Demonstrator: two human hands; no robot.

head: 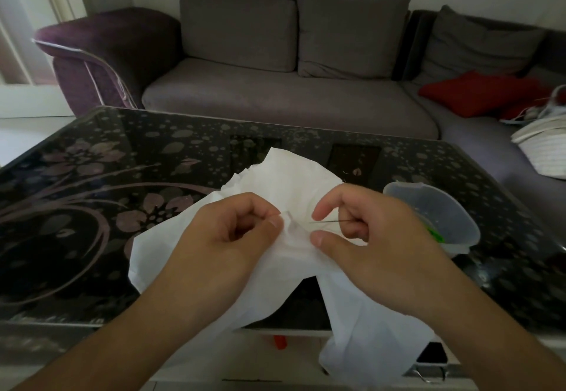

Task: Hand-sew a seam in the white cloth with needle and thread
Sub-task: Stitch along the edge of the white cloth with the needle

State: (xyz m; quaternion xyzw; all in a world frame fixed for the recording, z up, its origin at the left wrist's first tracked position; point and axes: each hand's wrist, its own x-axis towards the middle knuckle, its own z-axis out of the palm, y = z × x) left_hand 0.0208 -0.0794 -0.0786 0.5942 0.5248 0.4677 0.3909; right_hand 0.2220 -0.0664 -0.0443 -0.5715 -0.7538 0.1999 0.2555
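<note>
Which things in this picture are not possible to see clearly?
Head view only:
- Thread: too thin to see near the needle.
- Seam: hidden between the left hand and right hand in bunched white cloth.
- Plastic container: contents blurred, partly behind the right hand.

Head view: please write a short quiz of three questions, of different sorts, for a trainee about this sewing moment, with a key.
1. True or false: the left hand pinches a fold of the white cloth.
2. Which hand holds the needle? A) the left hand B) the right hand C) neither hand
3. Fill in: the clear plastic container stands on the glass table, to the ____ of the right hand.

Key
1. True.
2. B; the needle lies roughly level, its tip pointing toward the left hand.
3. Right.
</note>
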